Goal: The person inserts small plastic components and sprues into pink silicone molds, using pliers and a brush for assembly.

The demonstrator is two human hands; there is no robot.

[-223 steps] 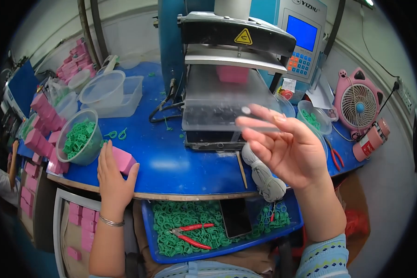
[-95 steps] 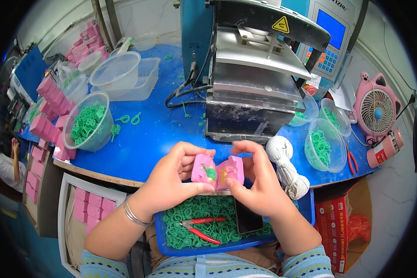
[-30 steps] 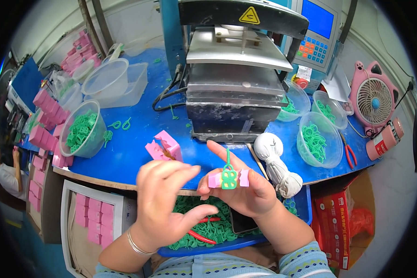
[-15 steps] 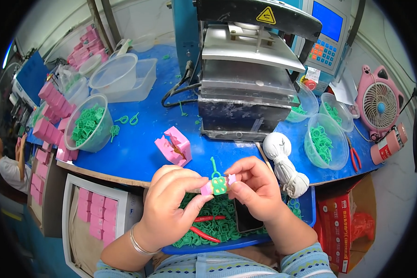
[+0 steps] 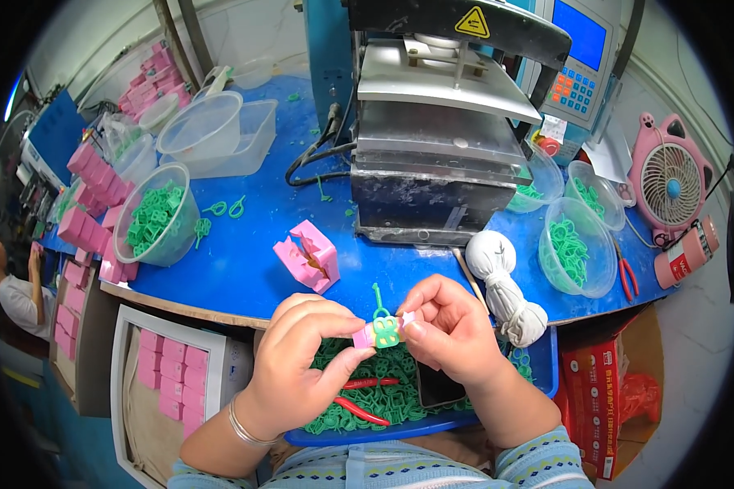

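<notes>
Above the front edge of the table, both hands hold one small piece between them. It is a green plate with yellow openings (image 5: 386, 331), with a pink bit at each side and a thin green loop and stem sticking up from it. My left hand (image 5: 298, 346) pinches the pink bit on the left between thumb and fingers. At the other side, my right hand (image 5: 447, 330) pinches the pink bit on the right. Just beyond my left hand stands an opened pink box (image 5: 316, 257). Beneath the hands, red-handled pliers (image 5: 363, 414) lie on many green parts (image 5: 326, 416).
A blue tray (image 5: 553, 359) holds the green parts and a dark phone (image 5: 439, 379). Behind the table's front edge stands a press machine (image 5: 432, 200). Clear bowls of green parts (image 5: 156, 213) flank it, with a white cloth bundle (image 5: 506, 285) and pink fan (image 5: 671, 183) at right.
The green plate has turned slightly in my fingers, so more of its yellow faces me. Both hands keep their pinch in nearly the same spot. The view has shifted a little.
</notes>
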